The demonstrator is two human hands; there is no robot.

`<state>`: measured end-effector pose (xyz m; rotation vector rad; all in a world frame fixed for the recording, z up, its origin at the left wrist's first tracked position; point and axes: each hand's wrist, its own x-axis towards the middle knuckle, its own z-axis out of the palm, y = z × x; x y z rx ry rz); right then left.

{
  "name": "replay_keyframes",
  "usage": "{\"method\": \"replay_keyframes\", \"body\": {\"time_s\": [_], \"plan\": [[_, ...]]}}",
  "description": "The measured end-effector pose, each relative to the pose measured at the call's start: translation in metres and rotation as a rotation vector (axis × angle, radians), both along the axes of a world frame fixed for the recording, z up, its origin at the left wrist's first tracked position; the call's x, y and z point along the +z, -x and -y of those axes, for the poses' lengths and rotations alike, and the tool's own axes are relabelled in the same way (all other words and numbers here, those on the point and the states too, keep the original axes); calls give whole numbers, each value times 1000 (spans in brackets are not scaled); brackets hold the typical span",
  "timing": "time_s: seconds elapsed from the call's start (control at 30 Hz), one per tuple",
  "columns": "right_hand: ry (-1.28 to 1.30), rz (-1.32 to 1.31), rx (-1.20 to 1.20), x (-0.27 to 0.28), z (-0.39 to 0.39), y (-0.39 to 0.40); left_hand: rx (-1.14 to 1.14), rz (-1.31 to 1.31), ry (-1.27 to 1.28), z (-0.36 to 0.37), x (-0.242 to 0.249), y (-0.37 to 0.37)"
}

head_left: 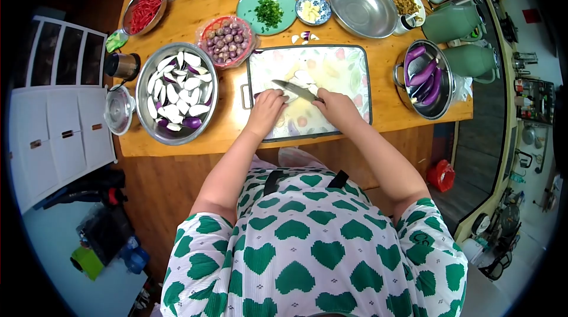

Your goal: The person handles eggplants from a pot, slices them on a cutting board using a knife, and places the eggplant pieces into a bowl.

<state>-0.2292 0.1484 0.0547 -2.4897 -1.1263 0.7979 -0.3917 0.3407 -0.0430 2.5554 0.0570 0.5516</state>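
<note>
My right hand is closed round the handle of a knife, whose blade points left over the cutting board. Fingers bent together, my left hand rests on a piece of eggplant on the board, mostly hidden under the fingers. White cut pieces lie just beyond the blade. To the left stands a large metal bowl of cut eggplant. At the right, a metal pot holds several whole purple eggplants.
Beyond the board are a red basket of small purple bulbs, a green plate with chopped greens, a small garlic dish, and a metal basin. Green jugs stand at right, red strips far left.
</note>
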Motion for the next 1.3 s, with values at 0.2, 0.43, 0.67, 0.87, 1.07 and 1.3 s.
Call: {"method": "replay_keyframes", "body": {"time_s": [0.2,0.43,0.67,0.87,1.07,1.3], "plan": [[121,22,117,34,8,5,5,37,-9,3,-6,4],[109,56,167,16,-11,6,51,66,18,7,-12,4],[-23,6,97,-24,-42,19,46,44,93,7,0,15],[53,-69,29,-11,-6,-8,-5,-63,-10,1,32,24],[30,-30,-2,5,3,-11,-63,16,-75,-7,17,5],[161,34,107,40,7,1,-58,-41,-1,0,6,3]]}}
